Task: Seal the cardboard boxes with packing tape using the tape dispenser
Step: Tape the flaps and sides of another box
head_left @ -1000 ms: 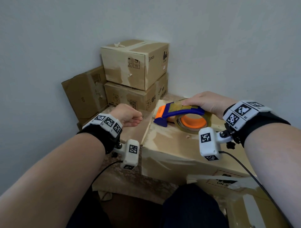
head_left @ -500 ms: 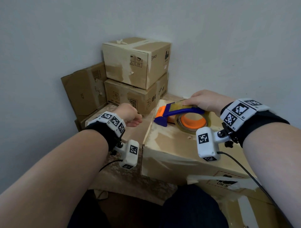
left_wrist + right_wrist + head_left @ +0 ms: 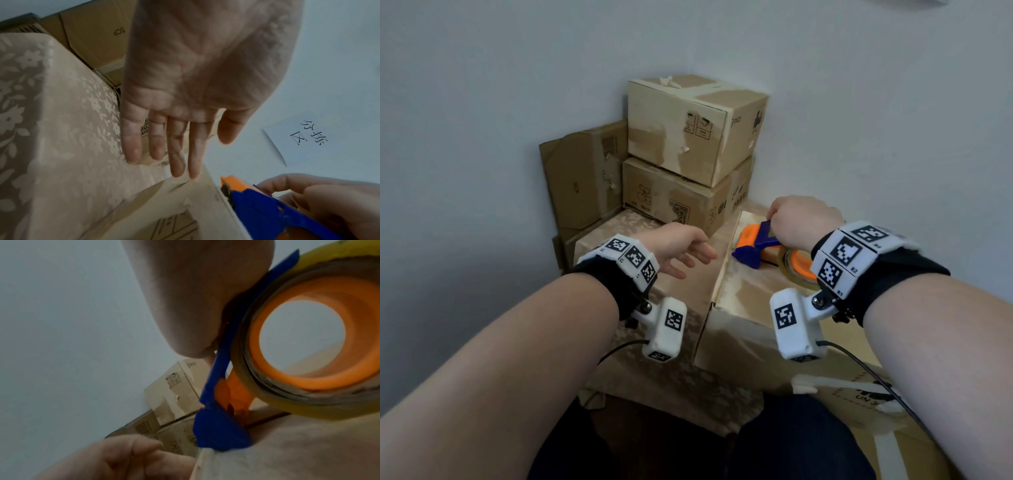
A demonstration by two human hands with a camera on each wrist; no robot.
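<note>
A blue and orange tape dispenser [image 3: 756,245] with a yellowish tape roll [image 3: 796,265] sits on top of the taped cardboard box [image 3: 750,308] in front of me. My right hand [image 3: 803,219] grips the dispenser's blue handle [image 3: 222,369] from above, its blue nose [image 3: 220,436] down on the box top. My left hand [image 3: 681,248] hovers flat with fingers [image 3: 176,146] straight, holding nothing, just left of the box's far left corner [image 3: 197,183]. The dispenser [image 3: 257,207] lies right of those fingertips.
Two sealed boxes [image 3: 688,126] are stacked in the wall corner, with a flattened carton [image 3: 582,178] leaning to their left. A floral-patterned cloth [image 3: 51,129] covers the surface on the left. Another box [image 3: 866,397] lies low on the right. A paper sign [image 3: 310,136] hangs on the wall.
My left hand has uncurled from a fist into a flat open hand and reached right toward the box corner. My right hand has shifted along the dispenser and now curls over its handle.
</note>
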